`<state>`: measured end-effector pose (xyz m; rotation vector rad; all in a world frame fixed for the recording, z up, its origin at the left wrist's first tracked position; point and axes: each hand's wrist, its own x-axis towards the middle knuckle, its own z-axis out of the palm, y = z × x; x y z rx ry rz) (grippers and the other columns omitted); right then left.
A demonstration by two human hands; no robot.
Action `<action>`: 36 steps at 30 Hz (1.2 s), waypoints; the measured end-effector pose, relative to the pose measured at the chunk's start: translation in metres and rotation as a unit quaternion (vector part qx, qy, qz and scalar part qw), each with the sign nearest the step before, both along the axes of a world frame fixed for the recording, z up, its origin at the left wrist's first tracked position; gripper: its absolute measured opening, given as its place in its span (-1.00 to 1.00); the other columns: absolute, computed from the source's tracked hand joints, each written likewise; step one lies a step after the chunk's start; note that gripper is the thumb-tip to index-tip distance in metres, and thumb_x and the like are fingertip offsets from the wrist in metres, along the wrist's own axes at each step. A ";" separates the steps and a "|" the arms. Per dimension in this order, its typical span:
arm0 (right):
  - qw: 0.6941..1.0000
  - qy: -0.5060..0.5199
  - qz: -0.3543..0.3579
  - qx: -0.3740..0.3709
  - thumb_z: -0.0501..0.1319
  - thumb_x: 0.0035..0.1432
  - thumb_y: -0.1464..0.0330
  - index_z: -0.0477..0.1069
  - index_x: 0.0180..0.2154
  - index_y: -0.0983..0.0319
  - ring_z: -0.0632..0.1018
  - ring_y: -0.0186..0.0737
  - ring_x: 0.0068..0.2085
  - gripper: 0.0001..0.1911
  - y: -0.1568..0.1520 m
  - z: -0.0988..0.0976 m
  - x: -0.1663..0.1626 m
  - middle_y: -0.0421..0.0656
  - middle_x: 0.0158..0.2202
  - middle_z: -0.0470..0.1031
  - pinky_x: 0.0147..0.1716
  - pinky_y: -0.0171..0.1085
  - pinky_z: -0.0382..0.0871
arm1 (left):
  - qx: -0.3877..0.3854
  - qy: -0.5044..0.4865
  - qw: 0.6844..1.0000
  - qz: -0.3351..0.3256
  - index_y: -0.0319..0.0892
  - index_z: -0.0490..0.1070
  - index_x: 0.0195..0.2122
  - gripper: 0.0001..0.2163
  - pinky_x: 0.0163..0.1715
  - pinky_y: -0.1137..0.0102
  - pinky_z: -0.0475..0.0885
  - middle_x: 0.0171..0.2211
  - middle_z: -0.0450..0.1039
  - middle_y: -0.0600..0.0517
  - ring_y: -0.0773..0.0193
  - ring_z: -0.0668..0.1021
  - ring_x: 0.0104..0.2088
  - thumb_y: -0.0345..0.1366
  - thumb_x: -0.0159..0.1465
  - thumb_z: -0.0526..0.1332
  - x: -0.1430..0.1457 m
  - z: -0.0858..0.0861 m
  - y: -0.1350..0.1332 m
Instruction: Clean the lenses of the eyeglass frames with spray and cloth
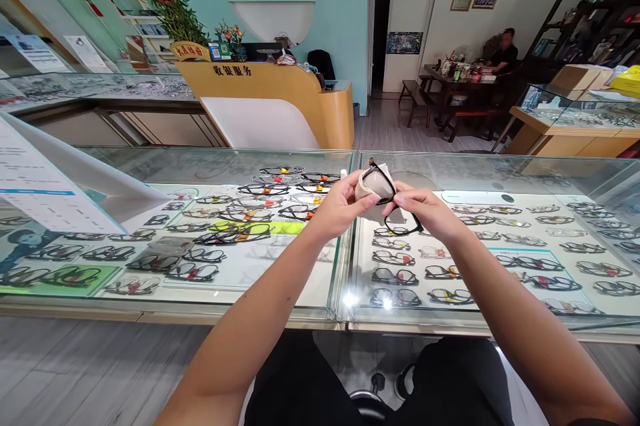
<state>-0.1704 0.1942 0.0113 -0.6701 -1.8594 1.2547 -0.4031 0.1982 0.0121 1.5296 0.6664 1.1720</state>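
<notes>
A pair of black-framed glasses (pixel 410 223) is held up over the glass display case (pixel 350 259), tilted so one lens sits higher than the other. My left hand (pixel 347 203) is closed around the upper lens, with a pale cleaning cloth (pixel 384 171) folded about that lens. The fingers of my right hand (pixel 423 207) pinch the frame near its middle. Beneath both hands, several rows of eyeglasses (pixel 393 257) lie inside the case under the glass.
A folded white printed card (pixel 60 179) stands on the case at the left. Beyond it is a wooden cashier counter (pixel 270 86) with plants. At the back right, a person (pixel 503 56) sits by a dark table (pixel 460 79). Another glass case (pixel 575 113) carries boxes.
</notes>
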 end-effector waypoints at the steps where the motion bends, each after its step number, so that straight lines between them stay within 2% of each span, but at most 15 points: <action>1: 1.000 -0.002 0.001 0.001 0.26 0.43 -0.03 0.77 -0.22 0.09 0.45 -0.01 0.05 -0.57 -0.001 -0.001 -0.002 -0.08 -0.06 0.42 0.19 -0.06 0.29 | -0.002 -0.007 1.000 0.007 -0.19 0.53 -0.03 -0.47 -0.29 0.44 0.42 -0.25 0.56 0.00 0.27 0.53 -0.31 0.04 0.15 0.58 0.002 -0.002 -0.001; 4: 1.000 -0.019 0.003 0.003 0.27 0.41 -0.05 0.78 -0.21 0.09 0.42 -0.06 -0.04 -0.56 -0.004 -0.004 -0.008 -0.10 -0.15 0.35 0.07 -0.09 0.30 | -0.011 -0.015 0.999 0.038 -0.19 0.50 -0.10 -0.51 -0.33 0.45 0.41 -0.31 0.55 0.03 0.30 0.51 -0.37 0.07 0.18 0.54 0.009 -0.007 -0.004; 8: 1.000 -0.027 0.010 0.011 0.28 0.41 -0.05 0.78 -0.21 0.08 0.40 -0.10 -0.09 -0.57 -0.006 -0.005 -0.013 -0.13 -0.21 0.29 0.03 -0.11 0.26 | 0.006 -0.018 0.997 0.071 -0.20 0.48 -0.28 -0.53 -0.35 0.44 0.37 -0.41 0.50 0.06 0.34 0.46 -0.43 0.17 0.31 0.41 0.011 -0.008 -0.004; 11: 1.000 -0.015 0.000 0.001 0.29 0.40 -0.04 0.78 -0.25 0.10 0.40 -0.09 -0.08 -0.57 -0.006 -0.003 -0.012 -0.12 -0.18 0.33 0.04 -0.11 0.26 | 0.012 -0.013 0.998 0.057 -0.20 0.47 -0.35 -0.50 -0.35 0.42 0.35 -0.45 0.45 0.06 0.32 0.45 -0.42 0.21 0.34 0.36 0.005 -0.004 0.001; 17: 1.000 0.015 -0.013 -0.017 0.27 0.44 0.03 0.77 -0.25 0.11 0.44 -0.07 -0.01 -0.60 -0.001 -0.001 -0.002 -0.10 -0.08 0.40 0.09 -0.13 0.26 | -0.011 0.010 0.999 -0.040 -0.23 0.54 -0.12 -0.53 -0.36 0.45 0.35 -0.37 0.50 0.03 0.31 0.47 -0.38 0.10 0.25 0.49 -0.009 0.004 0.005; 20: 1.000 0.021 -0.007 -0.011 0.27 0.44 0.02 0.78 -0.24 0.11 0.45 -0.05 0.01 -0.59 -0.001 -0.002 -0.004 -0.09 -0.07 0.39 0.10 -0.12 0.29 | -0.012 0.000 0.999 -0.037 -0.22 0.51 -0.01 -0.47 -0.32 0.46 0.40 -0.27 0.56 0.01 0.31 0.52 -0.33 0.01 0.17 0.58 -0.005 0.001 0.002; 22: 1.000 0.011 -0.003 -0.003 0.28 0.42 -0.02 0.78 -0.24 0.10 0.44 -0.06 -0.03 -0.57 -0.003 -0.005 -0.008 -0.10 -0.12 0.37 0.08 -0.11 0.31 | -0.010 -0.008 1.000 -0.005 -0.20 0.49 -0.03 -0.48 -0.32 0.46 0.42 -0.27 0.56 0.02 0.31 0.53 -0.34 0.02 0.16 0.58 0.002 -0.003 0.000; 25: 1.000 -0.013 0.005 0.010 0.27 0.41 -0.05 0.78 -0.23 0.09 0.41 -0.09 -0.08 -0.56 -0.005 -0.009 -0.015 -0.13 -0.20 0.31 0.08 -0.09 0.31 | -0.007 -0.003 0.999 0.041 -0.19 0.47 -0.18 -0.54 -0.42 0.46 0.36 -0.40 0.51 0.06 0.35 0.47 -0.46 0.13 0.26 0.47 0.009 -0.008 -0.003; 29: 1.000 -0.015 0.005 0.008 0.28 0.40 -0.06 0.77 -0.25 0.11 0.42 -0.08 -0.06 -0.54 -0.006 -0.009 -0.017 -0.12 -0.19 0.32 0.10 -0.07 0.28 | 0.013 0.002 0.998 0.065 -0.19 0.42 -0.34 -0.50 -0.44 0.43 0.30 -0.50 0.43 0.08 0.35 0.42 -0.50 0.22 0.36 0.33 0.009 -0.007 -0.002; 33: 1.000 0.010 -0.019 -0.013 0.30 0.39 -0.04 0.76 -0.31 0.12 0.42 -0.06 -0.04 -0.56 -0.004 -0.003 -0.010 -0.11 -0.16 0.36 0.08 -0.11 0.28 | 0.007 0.000 1.000 0.012 -0.20 0.47 -0.30 -0.52 -0.38 0.42 0.33 -0.44 0.45 0.05 0.33 0.43 -0.44 0.19 0.37 0.33 0.000 -0.001 0.003; 36: 0.999 0.019 -0.023 -0.013 0.29 0.41 -0.01 0.76 -0.32 0.12 0.42 -0.08 -0.05 -0.57 -0.002 0.001 -0.004 -0.10 -0.14 0.36 0.06 -0.13 0.27 | -0.003 -0.002 1.000 -0.030 -0.22 0.52 -0.14 -0.55 -0.32 0.44 0.36 -0.35 0.50 0.03 0.31 0.48 -0.36 0.11 0.30 0.45 -0.004 0.001 0.003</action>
